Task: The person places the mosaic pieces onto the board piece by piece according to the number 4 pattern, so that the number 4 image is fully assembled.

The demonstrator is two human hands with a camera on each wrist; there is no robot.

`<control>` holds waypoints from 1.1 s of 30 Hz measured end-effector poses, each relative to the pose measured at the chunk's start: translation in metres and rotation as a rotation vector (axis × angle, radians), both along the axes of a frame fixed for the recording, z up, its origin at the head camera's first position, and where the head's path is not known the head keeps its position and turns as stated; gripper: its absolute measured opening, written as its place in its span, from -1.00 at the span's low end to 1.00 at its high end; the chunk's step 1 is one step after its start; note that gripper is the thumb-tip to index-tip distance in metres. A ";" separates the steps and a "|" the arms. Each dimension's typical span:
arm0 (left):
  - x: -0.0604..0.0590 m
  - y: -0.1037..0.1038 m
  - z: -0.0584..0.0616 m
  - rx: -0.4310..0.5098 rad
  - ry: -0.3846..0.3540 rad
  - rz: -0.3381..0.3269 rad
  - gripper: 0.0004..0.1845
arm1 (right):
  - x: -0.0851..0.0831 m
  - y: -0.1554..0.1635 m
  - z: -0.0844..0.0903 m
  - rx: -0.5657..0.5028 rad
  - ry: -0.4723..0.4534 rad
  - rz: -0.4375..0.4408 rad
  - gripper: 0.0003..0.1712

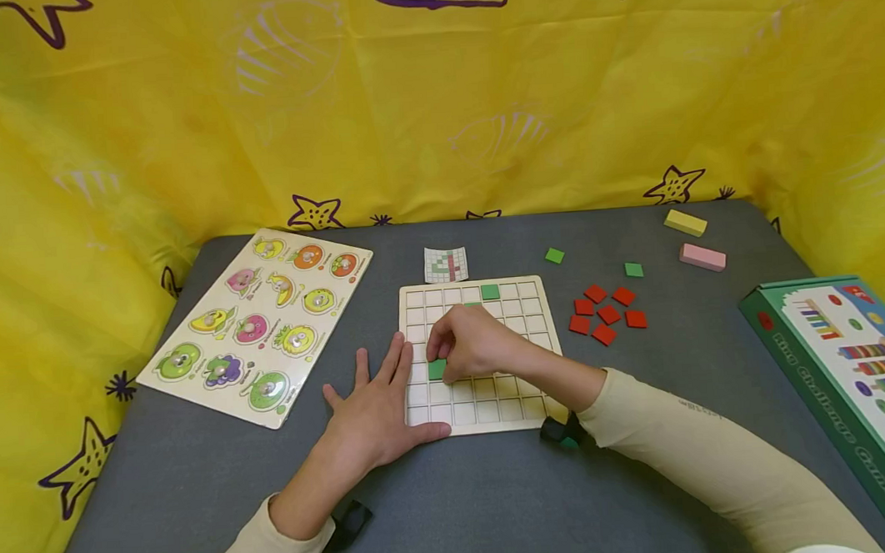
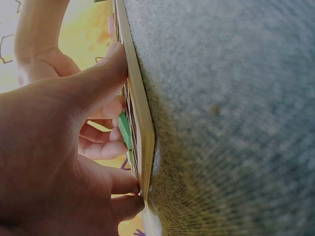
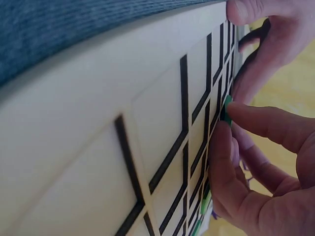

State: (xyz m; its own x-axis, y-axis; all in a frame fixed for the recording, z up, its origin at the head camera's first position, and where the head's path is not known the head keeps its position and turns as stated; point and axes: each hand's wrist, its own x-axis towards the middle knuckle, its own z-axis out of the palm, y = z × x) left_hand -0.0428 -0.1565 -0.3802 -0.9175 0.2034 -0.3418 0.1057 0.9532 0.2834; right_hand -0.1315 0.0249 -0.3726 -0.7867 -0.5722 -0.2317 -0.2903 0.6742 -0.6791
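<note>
The right hand (image 1: 470, 342) pinches a green tile (image 1: 436, 369) between curled fingertips (image 3: 256, 120), holding it at a cell in the left part of the grid board (image 1: 528, 410), which lies on the grey worktop (image 1: 455, 510). The left hand (image 1: 378, 409) lies flat with straight fingers, pressing on the board's left edge. Another green tile (image 1: 490, 291) sits in the top row. Red tiles (image 1: 605, 311) lie in a cluster just right of the board, and a fruit puzzle (image 1: 257, 320) lies to its left.
</note>
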 end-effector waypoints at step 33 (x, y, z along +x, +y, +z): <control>-0.001 0.002 -0.003 -0.007 -0.013 0.018 0.32 | -0.004 0.038 0.012 -0.164 -0.030 -0.101 -0.76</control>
State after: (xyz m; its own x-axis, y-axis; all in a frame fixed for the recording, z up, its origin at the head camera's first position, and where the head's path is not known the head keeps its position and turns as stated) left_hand -0.0441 -0.1547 -0.3833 -0.9165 0.1848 -0.3547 0.0852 0.9567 0.2783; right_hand -0.1355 0.0625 -0.3605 -0.8364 -0.5224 -0.1661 -0.2045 0.5784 -0.7897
